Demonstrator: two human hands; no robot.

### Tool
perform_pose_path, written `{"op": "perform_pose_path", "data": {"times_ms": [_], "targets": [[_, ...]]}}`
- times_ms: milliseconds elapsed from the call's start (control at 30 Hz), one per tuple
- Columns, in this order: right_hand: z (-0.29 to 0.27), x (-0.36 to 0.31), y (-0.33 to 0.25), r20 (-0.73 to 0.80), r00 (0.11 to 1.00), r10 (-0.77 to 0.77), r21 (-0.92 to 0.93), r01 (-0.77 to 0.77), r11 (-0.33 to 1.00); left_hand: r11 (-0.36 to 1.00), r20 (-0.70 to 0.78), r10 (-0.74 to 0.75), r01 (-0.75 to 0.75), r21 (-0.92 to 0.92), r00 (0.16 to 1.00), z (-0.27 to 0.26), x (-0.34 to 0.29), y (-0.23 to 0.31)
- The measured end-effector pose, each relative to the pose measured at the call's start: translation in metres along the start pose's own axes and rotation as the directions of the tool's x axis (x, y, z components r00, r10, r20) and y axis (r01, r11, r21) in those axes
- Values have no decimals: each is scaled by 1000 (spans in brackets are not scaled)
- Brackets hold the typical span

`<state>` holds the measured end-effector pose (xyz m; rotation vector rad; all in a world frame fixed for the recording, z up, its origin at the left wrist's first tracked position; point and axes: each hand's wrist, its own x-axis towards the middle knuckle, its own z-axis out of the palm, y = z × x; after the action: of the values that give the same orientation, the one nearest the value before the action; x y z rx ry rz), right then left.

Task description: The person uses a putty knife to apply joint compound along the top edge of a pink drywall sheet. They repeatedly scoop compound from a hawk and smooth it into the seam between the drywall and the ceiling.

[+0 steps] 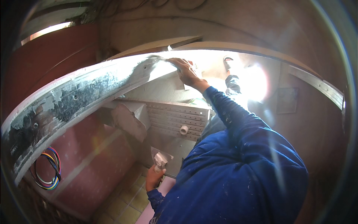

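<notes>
My right hand (pixel 186 72) reaches up to a long, curved metal strip (pixel 87 87), its fingers closed round a flat-bladed tool that looks like a putty knife (pixel 158 58). The blade lies against the strip, partly lost in glare. Grey and white filler is smeared along the strip, with several screw heads showing. Lower down at the left, my left hand (pixel 152 178) grips a second putty knife (pixel 161 158), with a lump of pale filler on its blade. My fingers hide most of its handle.
Below the strip stands a perforated metal plank (pixel 169 115) with a small white roll (pixel 184 130) on it. A torn-looking box (pixel 130 115) sits beside it. Coiled coloured wires (pixel 56 171) hang near the pink wall panel (pixel 91 168). Yellowish tiles (pixel 126 199) cover the floor below.
</notes>
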<state>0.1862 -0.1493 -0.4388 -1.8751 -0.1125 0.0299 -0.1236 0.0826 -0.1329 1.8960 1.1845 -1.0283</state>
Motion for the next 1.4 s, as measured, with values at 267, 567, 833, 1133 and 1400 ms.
{"op": "perform_pose_path", "data": {"times_ms": [267, 567, 833, 1133, 1400], "targets": [[12, 6, -18, -182, 980, -84, 109, 106, 988, 1000, -36, 10, -10, 8, 999, 1, 1, 11], [-5, 3, -30, -99, 995, -6, 83, 14, 996, 998, 37, 62, -62, 0, 997, -3, 8, 30], [-8, -4, 2, 59, 996, -60, 71, 56, 996, 999, -3, -21, 21, 45, 1000, -2, 4, 32], [29, 13, 34, -174, 984, -33, 98, 50, 994, 997, 11, 62, -62, 51, 998, -1, 5, 28], [18, 9, 36, -17, 1000, -7, 53, 8, 999, 1000, 59, -5, 4, 22, 998, -3, 9, 18]]}}
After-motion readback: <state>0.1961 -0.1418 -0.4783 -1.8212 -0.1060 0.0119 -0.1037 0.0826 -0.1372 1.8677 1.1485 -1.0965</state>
